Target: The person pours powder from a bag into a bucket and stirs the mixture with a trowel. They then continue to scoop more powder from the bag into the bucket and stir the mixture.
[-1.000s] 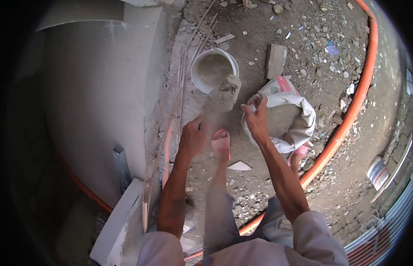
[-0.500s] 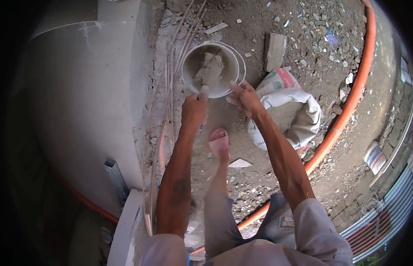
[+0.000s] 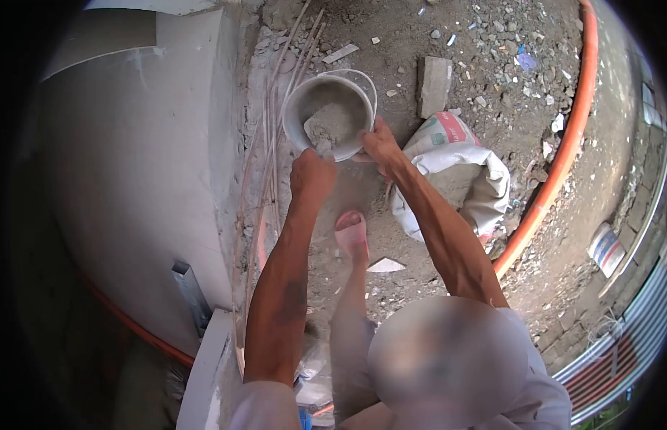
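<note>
Clenched grey-crusted tool [image 3: 324,147], apparently a trowel, in left hand [image 3: 313,174]; gripped round white plastic bucket [image 3: 293,115], likely heavy and stiff, at rim, its surest hold, with right hand [image 3: 380,145].

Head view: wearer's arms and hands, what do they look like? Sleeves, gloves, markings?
Short, pale, loose sleeves, left sleeve and right sleeve; forearms bare. Left hand and right hand ungloved, no watch visible. Dark patch on the left forearm; tattoo or smudge, can't tell.

A long orange pipe [image 3: 588,79] curves over stony brown ground [image 3: 391,21], between a rectangular grey block [image 3: 434,87] and corrugated metal sheeting [image 3: 624,351].
</note>
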